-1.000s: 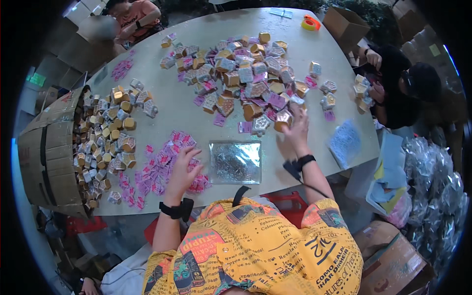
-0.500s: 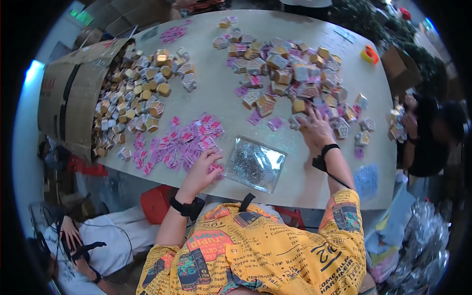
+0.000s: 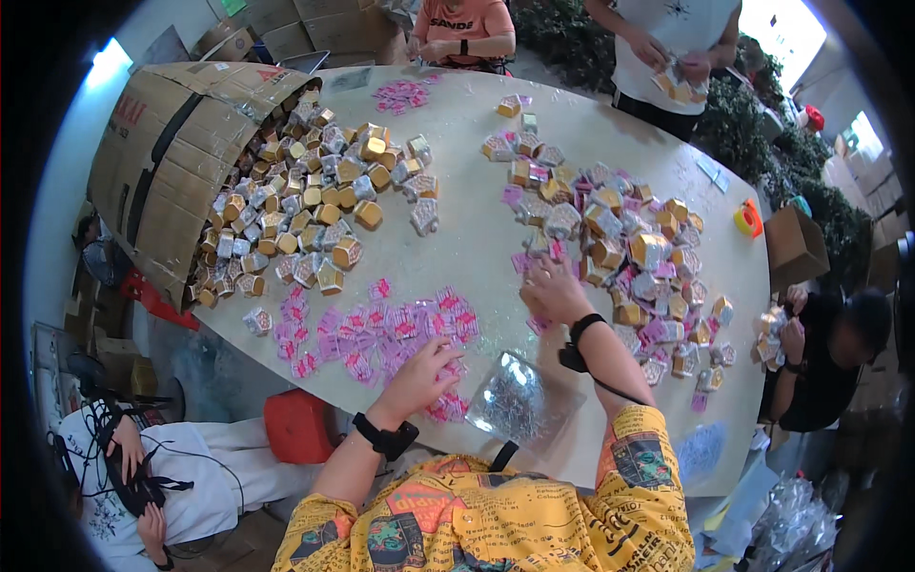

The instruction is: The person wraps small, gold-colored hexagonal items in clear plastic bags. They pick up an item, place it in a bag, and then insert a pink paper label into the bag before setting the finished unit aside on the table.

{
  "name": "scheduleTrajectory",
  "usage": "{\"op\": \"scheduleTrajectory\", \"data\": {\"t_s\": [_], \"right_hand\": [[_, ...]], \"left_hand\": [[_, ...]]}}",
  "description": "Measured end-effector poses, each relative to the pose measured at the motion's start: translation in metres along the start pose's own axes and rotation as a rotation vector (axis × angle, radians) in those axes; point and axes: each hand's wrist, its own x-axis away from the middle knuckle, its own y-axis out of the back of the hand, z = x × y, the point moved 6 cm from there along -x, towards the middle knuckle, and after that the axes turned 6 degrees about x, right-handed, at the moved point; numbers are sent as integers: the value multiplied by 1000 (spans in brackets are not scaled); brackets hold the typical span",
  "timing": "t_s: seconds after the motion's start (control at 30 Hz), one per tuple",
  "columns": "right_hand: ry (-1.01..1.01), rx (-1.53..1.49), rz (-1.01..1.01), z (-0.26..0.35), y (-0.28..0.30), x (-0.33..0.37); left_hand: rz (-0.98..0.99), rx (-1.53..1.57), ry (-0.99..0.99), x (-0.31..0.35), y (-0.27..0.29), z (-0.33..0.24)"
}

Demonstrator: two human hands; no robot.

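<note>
1. The hands are both kept low over the surface (image 3: 467, 276), palms down, and a black band is worn on each wrist.
2. The left hand (image 3: 419, 379) is placed over the near right part of the pink packets (image 3: 400, 326), its fingers loosely bent and slightly apart.
3. The right hand (image 3: 560, 292) is set at the near left edge of the main heap of houses (image 3: 651, 250), its fingers spread and curled downward; a few packets are seen near its fingertips.
4. Both grips are partly hidden from above, so whether anything is held in either hand cannot be told.
5. The houses, silver and gold, are piled loosely on the right half of the surface, with pink packets mixed among them.
6. More houses are heaped at the mouth of a carton (image 3: 172, 172), which is laid on its side at the left.
7. A clear pack (image 3: 526, 400) of silvery strands is laid flat near the close edge, just right of the left hand.
8. A tape roll (image 3: 748, 219) is placed near the far right edge.
9. Some houses are held by a person in black (image 3: 822, 367) at the right.
</note>
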Motion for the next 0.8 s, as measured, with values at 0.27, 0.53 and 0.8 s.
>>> {"op": "scheduleTrajectory", "data": {"t_s": [0.27, 0.53, 0.8], "right_hand": [[-45, 142, 146, -86, -19, 4], [-218, 80, 145, -60, 0, -160], [-452, 243, 481, -155, -58, -77]], "left_hand": [[-124, 35, 104, -2, 44, 78], [-168, -43, 68, -53, 108, 87], [-193, -199, 131, -79, 156, 141]]}}
